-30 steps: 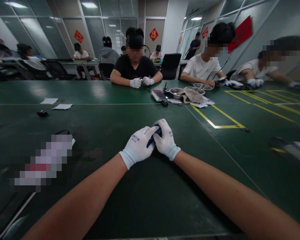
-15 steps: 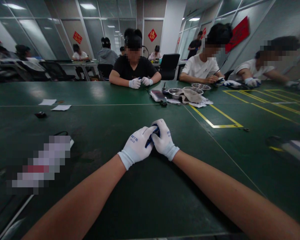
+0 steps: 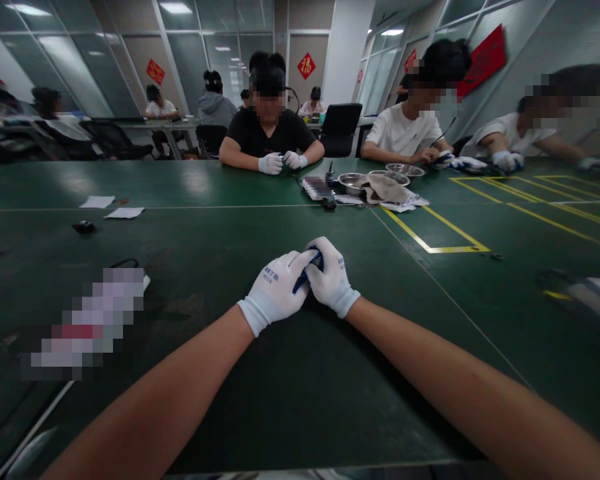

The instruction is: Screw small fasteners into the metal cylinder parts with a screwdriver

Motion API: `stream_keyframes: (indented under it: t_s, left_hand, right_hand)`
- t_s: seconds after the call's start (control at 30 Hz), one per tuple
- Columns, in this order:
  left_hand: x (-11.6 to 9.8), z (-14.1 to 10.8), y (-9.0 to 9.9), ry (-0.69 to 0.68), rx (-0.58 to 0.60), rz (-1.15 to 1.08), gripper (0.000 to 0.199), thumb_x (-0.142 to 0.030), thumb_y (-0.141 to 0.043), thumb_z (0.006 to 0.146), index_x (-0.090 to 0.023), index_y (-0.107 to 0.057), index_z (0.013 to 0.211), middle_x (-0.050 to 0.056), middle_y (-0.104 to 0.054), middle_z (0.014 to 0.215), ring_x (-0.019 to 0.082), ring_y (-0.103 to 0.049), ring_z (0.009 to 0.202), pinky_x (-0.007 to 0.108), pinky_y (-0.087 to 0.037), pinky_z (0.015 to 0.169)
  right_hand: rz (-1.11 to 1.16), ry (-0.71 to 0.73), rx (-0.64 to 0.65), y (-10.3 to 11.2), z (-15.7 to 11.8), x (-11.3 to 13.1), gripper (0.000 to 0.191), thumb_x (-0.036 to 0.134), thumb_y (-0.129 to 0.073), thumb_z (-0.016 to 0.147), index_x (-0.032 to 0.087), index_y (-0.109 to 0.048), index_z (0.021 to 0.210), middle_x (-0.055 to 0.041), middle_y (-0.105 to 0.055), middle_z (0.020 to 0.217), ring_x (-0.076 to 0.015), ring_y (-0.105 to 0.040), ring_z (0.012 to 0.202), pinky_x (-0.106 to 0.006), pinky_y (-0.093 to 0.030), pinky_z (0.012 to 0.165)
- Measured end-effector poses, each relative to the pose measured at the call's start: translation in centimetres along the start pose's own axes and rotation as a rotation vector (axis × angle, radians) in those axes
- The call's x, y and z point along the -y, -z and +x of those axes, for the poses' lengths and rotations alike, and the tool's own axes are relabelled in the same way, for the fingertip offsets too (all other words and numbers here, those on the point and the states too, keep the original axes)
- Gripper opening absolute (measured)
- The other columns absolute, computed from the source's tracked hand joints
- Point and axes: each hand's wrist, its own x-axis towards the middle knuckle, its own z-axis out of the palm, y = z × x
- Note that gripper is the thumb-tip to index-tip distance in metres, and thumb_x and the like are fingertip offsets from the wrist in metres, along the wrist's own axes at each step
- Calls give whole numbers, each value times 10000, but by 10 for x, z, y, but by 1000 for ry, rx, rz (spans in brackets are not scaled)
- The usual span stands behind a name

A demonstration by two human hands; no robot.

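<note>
My left hand [image 3: 279, 287] and my right hand [image 3: 331, 275] meet above the green table [image 3: 300, 400], in the middle of the view. Both wear white gloves with blue on the palm side and pale blue cuffs. The fingers of each are curled and pressed together, touching the other hand. Something dark may lie between them, but the fingers cover it and I cannot make it out.
A blurred-out pale item [image 3: 100, 313] with a cable lies at the left, near a small black object [image 3: 84, 227] and white papers [image 3: 125, 213]. Metal bowls [image 3: 351, 183] and a cloth [image 3: 383, 189] stand farther back. People sit across the table.
The view has shifted slightly. My hands keep nearly the same grip and place; no object has visibly been taken or let go.
</note>
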Motion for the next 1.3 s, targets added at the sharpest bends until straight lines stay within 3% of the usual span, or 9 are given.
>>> stream_keyframes:
  t_s: [0.2, 0.43, 0.77, 0.93, 1.1, 1.3]
  left_hand:
    - [-1, 1, -1, -4, 11, 13, 541, -173, -565, 914, -176, -513, 1453, 138, -661, 1217, 306, -673, 1110, 512, -591, 993]
    - [-2, 1, -2, -2, 2, -9, 638, -166, -608, 871, -240, -462, 1487, 119, -617, 1303, 301, -654, 1171, 511, -578, 1024]
    - [-1, 0, -2, -4, -50, 0, 649, -181, -579, 885, -206, -434, 1517, 157, -605, 1344, 318, -663, 1173, 521, -582, 1022]
    - [-1, 1, -1, 1, -48, -4, 556, -169, -591, 873, -216, -519, 1423, 133, -620, 1315, 301, -666, 1163, 505, -590, 1018]
    - [-1, 1, 1, 6, -51, 9, 430, -153, -604, 849, -185, -604, 1277, 135, -639, 1253, 296, -668, 1133, 485, -596, 1007]
    - [0, 2, 1, 7, -48, 3, 481, -165, -629, 827, -184, -587, 1306, 138, -620, 1274, 299, -663, 1133, 492, -597, 992]
  right_hand:
    - [5, 45, -15, 1, -2, -2, 138, 207, -521, 756, 251, -493, 883, -31, -541, 844, -231, -540, 769, -391, -472, 690]
    - [6, 52, -75, -1, -2, -3, 215, 156, -527, 746, 252, -504, 937, -59, -520, 953, -263, -537, 887, -436, -500, 769]
    - [-10, 55, -64, 0, -4, -4, 214, 171, -525, 754, 251, -507, 952, -54, -556, 920, -247, -560, 831, -416, -515, 737]
    - [-2, 25, -47, -1, -5, -5, 226, 190, -537, 749, 242, -532, 969, -51, -606, 885, -251, -596, 810, -427, -534, 743]
    - [19, 53, -7, -2, -5, -4, 355, 188, -569, 749, 227, -578, 1101, -93, -698, 1010, -290, -668, 929, -479, -564, 849]
    - [23, 52, 3, 0, -5, -6, 422, 171, -574, 738, 238, -573, 1154, -90, -705, 1056, -291, -674, 968, -490, -571, 893]
